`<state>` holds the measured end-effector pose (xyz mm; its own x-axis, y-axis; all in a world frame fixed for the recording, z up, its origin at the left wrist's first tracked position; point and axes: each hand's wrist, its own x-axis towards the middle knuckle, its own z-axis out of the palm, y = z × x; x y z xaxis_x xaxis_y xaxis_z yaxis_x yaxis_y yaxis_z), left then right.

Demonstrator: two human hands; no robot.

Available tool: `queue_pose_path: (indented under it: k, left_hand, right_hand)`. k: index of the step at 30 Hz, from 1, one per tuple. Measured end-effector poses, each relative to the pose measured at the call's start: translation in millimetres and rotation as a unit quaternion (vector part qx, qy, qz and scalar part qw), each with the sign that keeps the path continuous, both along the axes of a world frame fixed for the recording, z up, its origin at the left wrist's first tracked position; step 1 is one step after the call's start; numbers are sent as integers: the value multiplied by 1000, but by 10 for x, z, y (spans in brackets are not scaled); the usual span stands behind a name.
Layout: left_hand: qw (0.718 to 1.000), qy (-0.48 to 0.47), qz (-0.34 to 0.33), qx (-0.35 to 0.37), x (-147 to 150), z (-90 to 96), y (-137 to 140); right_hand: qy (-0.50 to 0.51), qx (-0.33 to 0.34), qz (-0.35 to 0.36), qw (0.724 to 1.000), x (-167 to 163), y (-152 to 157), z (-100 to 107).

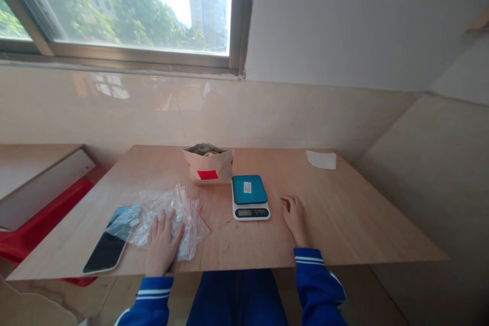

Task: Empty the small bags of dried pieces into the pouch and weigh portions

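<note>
My left hand [163, 244] lies flat with its fingers spread on a loose pile of clear zip bags [191, 237] with red seal strips. Beside it, to the right of a kitchen scale [250, 214], my right hand [295, 218] rests on the table. Its fingers are loosely bent, a gap shows between thumb and forefinger, and I see nothing held. The scale has a blue-green top with a small white label and a dark display on its white front. Just behind it stands an open paper pouch [198, 163] with a red label; pale contents show only partly at its mouth.
A smartphone [105, 252] lies at the front left of the wooden table [355, 219], partly under the bags' edge. A white piece of paper [321, 160] is at the back right. Dark crumbs lie before the scale. Left of the table are a red stool [49, 219] and another table [34, 163].
</note>
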<state>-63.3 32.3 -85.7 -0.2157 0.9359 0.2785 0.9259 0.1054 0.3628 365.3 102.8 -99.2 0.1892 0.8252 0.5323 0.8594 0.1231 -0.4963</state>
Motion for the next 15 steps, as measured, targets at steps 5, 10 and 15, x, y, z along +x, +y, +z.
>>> queue_pose_path:
  k: [5,10,15]
  left_hand:
    - [1000,-11,-3,9,-23,-57,11]
    - [1000,-11,-5,16,-38,-88,20]
    - [1000,-12,-4,18,-31,-70,17]
  right_hand:
    - [-5,0,-2,1000,5,10,-27]
    - [-5,4,-3,1000,13,14,-42]
    - [-4,1,-1,1000,16,6,-45]
